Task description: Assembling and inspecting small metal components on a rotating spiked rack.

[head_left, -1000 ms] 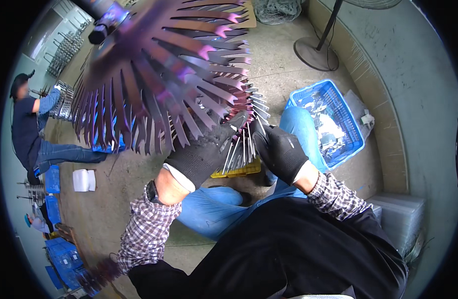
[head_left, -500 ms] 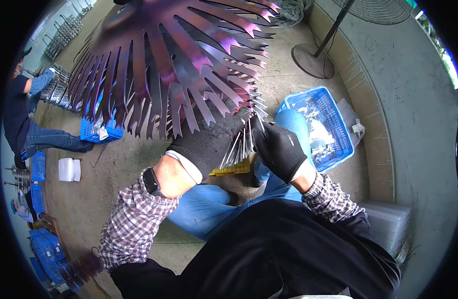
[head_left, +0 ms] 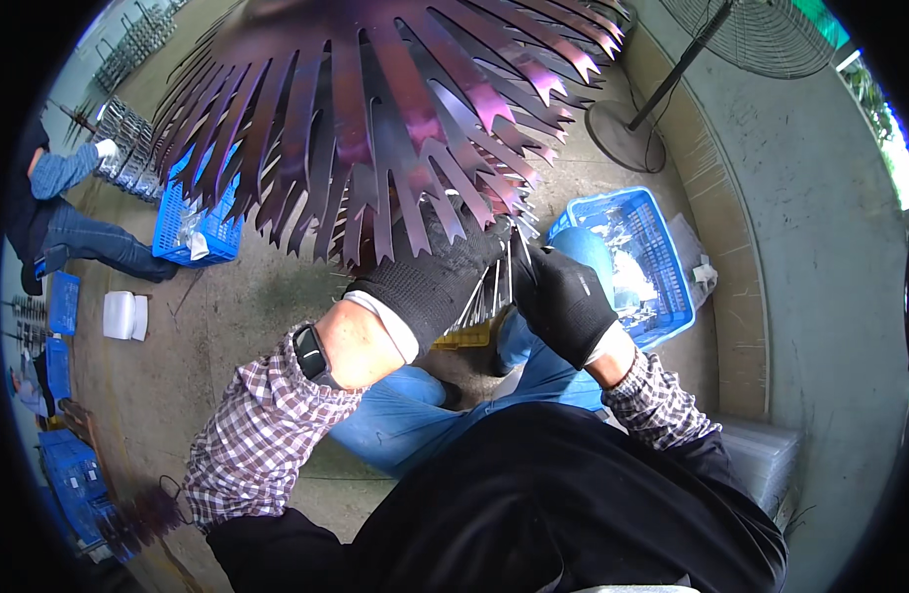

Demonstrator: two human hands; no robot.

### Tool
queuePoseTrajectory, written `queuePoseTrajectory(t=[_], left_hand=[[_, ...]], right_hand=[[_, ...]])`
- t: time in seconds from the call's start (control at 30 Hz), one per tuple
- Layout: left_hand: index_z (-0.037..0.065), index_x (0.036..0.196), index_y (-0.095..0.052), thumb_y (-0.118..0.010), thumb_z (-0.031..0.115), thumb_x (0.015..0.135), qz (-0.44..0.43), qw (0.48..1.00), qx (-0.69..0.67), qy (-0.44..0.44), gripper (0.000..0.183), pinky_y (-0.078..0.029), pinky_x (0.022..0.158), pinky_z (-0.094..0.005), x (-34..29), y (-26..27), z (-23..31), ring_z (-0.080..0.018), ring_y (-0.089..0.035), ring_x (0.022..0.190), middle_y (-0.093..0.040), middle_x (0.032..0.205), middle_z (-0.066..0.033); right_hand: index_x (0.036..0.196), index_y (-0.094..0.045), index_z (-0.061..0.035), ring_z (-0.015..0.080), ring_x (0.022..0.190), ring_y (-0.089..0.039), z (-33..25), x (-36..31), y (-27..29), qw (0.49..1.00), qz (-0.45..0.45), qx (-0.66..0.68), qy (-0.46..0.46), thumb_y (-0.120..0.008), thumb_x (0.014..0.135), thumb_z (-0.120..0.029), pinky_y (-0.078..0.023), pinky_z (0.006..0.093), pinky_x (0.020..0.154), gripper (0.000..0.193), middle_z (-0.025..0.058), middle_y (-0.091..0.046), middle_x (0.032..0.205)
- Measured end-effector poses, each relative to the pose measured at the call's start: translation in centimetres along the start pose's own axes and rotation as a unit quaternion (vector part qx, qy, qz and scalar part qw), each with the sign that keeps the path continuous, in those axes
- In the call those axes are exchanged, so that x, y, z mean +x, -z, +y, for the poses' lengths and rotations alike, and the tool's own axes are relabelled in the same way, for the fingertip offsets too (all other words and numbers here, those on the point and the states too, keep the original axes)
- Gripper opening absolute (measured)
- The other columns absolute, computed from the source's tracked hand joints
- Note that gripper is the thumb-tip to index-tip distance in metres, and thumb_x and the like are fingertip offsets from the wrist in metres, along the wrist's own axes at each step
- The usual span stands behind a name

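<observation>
In the head view, just below the purple metal rack (head_left: 351, 99), the right hand (head_left: 565, 304) pinched thin metal strips (head_left: 509, 265), and the left hand (head_left: 437, 265) sat partly behind that rack, its fingers too hidden to tell.

Grey floor (head_left: 217, 385), pale wall (head_left: 820, 227)
From here I see a standing fan (head_left: 684, 71) near the wall, daylight (head_left: 899, 168) bright at far right.
</observation>
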State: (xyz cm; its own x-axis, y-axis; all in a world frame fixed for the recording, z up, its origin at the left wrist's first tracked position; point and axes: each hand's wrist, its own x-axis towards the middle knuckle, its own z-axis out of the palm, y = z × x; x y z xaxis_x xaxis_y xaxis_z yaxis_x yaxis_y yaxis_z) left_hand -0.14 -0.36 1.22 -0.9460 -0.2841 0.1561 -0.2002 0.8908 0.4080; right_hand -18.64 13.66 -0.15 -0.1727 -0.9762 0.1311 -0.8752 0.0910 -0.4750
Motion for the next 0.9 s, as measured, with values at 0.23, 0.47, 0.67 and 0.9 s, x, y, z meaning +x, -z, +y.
queuePoseTrajectory(t=[0.23,0.47,0.67,0.9], left_hand=[[0.006,0.157,-0.05,-0.051,0.014,0.106,0.007,0.999,-0.032,-0.026,0.051,-0.056,0.106,-0.0398,-0.3,0.2,-0.5,-0.031,-0.069,0.126,-0.066,0.145,-0.0171],[0.009,0.15,-0.059,-0.062,0.012,0.101,0.055,0.994,0.082,-0.043,0.05,-0.049,0.112,-0.0439,-1.0,1.5,0.5,-0.0351,-0.062,0.132,-0.056,0.153,-0.0201],[0.003,0.147,-0.058,-0.064,0.027,0.107,0.148,0.971,0.143,0.117,0.047,-0.056,0.101,-0.0418,-5.8,1.2,-0.4,-0.0349,-0.067,0.12,-0.06,0.146,-0.0242],[0.004,0.16,-0.042,-0.062,0.022,0.109,0.177,0.711,0.677,0.073,0.058,-0.043,0.12,-0.0448,-6.7,-0.8,-7.0,-0.0303,-0.055,0.139,-0.055,0.155,-0.0183]], right_hand=[[0.116,-0.063,-0.0023,0.0409,0.07,-0.066,1.0,1.1,0.3,0.997,-0.05,-0.045,0.05,-0.065,0.101,-0.02,-0.054,0.0476,0.065,0.024,0.0221,-0.069,0.088],[0.126,-0.059,-0.0031,0.0374,0.07,-0.064,2.6,1.0,1.0,0.99,-0.087,-0.021,0.11,-0.07,0.098,-0.022,-0.054,0.0453,0.066,0.035,0.0193,-0.068,0.089],[0.148,-0.057,-0.0046,0.0301,0.074,-0.066,6.4,-1.3,2.7,0.988,-0.059,0.093,0.112,-0.069,0.102,-0.027,-0.055,0.0415,0.071,0.053,0.0166,-0.072,0.096],[0.145,-0.066,-0.0058,0.0192,0.079,-0.067,16.1,-1.1,-1.7,0.96,0.094,0.224,-0.14,-0.065,0.108,-0.026,-0.054,0.0341,0.076,0.042,0.011,-0.074,0.109]])
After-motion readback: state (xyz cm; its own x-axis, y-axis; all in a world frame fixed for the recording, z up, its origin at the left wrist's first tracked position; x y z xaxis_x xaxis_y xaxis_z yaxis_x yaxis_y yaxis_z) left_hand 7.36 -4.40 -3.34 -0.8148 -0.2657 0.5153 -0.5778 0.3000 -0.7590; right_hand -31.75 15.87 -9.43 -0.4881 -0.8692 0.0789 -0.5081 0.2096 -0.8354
